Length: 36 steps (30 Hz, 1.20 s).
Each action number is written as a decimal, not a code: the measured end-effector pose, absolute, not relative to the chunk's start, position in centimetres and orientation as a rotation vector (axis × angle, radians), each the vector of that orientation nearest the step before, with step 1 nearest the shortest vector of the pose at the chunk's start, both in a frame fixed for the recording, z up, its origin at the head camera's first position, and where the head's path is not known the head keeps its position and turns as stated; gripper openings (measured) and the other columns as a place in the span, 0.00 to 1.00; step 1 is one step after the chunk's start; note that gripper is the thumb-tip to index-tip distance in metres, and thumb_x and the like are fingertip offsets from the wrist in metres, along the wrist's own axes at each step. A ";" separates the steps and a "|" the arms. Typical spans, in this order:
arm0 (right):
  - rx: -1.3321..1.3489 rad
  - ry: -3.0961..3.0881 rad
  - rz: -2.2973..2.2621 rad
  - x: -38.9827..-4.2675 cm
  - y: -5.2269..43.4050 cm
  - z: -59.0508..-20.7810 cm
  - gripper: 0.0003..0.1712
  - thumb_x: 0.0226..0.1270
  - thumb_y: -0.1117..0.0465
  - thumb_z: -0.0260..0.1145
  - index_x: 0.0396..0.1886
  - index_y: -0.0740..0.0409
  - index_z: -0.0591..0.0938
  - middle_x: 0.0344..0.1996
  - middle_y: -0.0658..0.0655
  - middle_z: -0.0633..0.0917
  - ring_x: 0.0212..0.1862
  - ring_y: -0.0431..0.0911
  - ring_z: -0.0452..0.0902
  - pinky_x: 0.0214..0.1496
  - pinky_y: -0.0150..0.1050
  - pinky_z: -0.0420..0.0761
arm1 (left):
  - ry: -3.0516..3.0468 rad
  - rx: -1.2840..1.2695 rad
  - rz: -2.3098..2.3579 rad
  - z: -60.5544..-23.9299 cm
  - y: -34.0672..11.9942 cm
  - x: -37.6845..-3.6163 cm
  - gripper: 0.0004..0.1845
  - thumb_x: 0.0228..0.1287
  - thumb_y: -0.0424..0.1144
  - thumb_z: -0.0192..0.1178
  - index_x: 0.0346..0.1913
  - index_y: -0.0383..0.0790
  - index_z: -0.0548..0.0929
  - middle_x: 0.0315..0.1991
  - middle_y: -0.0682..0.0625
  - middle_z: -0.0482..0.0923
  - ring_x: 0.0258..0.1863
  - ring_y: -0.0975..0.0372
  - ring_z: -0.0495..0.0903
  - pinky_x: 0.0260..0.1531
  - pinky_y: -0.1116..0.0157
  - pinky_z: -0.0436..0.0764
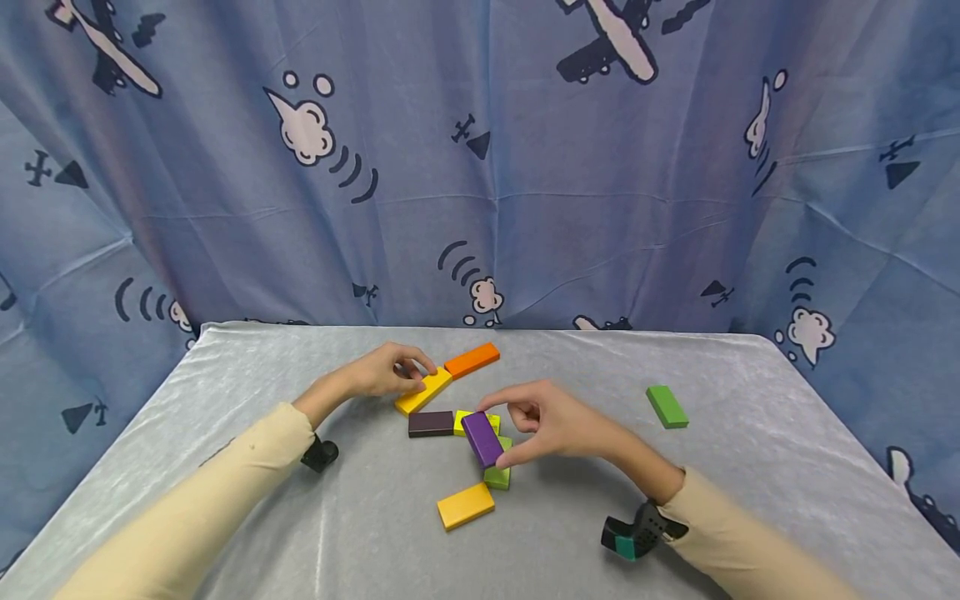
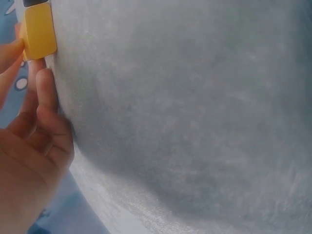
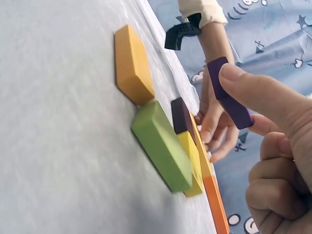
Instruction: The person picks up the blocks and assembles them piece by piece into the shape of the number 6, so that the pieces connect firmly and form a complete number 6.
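The table (image 1: 225, 500) wears a grey cloth with a soft, faintly velvety sheen. The purple block (image 1: 482, 438), yellow block (image 1: 423, 392) and light green block (image 3: 161, 146) look like painted wood, smooth and matt. Behind the far edge hangs a thin, matt, creased blue printed fabric backdrop (image 1: 525, 208).

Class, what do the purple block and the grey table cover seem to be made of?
Purple block: probably painted wood or plastic; matte, even colour, crisp edges, rigid. Table cover: soft fabric, likely velvet-like; faint sheen and fuzzy nap in the left wrist view.
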State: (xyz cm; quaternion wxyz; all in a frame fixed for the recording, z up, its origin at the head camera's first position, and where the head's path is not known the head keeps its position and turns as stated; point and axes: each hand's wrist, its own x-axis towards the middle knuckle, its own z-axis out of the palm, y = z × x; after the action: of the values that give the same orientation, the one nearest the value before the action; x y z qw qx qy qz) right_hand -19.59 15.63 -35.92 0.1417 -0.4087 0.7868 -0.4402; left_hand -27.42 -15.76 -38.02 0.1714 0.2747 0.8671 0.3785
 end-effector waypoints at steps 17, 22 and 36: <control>-1.234 2.183 -1.192 -19.0 11.5 -36.5 0.31 0.53 0.55 0.84 0.58 0.51 0.85 0.17 0.44 0.61 0.22 0.38 0.57 0.28 0.33 0.60 | 2.458 0.812 1.084 -37.9 -15.8 -27.3 0.13 0.69 0.27 0.64 0.55 0.34 0.85 0.40 0.47 0.82 0.38 0.57 0.78 0.43 0.62 0.80; -1.229 2.144 -1.172 -19.0 10.5 -36.7 0.31 0.53 0.54 0.84 0.59 0.48 0.84 0.17 0.45 0.61 0.21 0.39 0.56 0.28 0.33 0.59 | 2.453 0.807 1.092 -38.0 -15.9 -27.4 0.13 0.69 0.27 0.64 0.55 0.34 0.85 0.40 0.46 0.81 0.38 0.57 0.77 0.42 0.63 0.80; -1.253 2.098 -1.091 -18.5 8.1 -37.2 0.32 0.52 0.55 0.84 0.59 0.47 0.85 0.15 0.44 0.59 0.20 0.37 0.54 0.27 0.31 0.58 | 2.450 0.843 1.099 -38.1 -16.0 -27.3 0.13 0.69 0.26 0.63 0.55 0.33 0.84 0.41 0.46 0.83 0.39 0.57 0.79 0.41 0.62 0.80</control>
State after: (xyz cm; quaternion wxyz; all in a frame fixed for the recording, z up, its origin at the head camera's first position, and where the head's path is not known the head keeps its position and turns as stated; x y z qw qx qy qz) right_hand -18.50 8.14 -37.24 0.2305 -0.4556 0.7628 -0.3968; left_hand -27.35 -16.00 -38.11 0.1630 0.2956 0.8588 0.3854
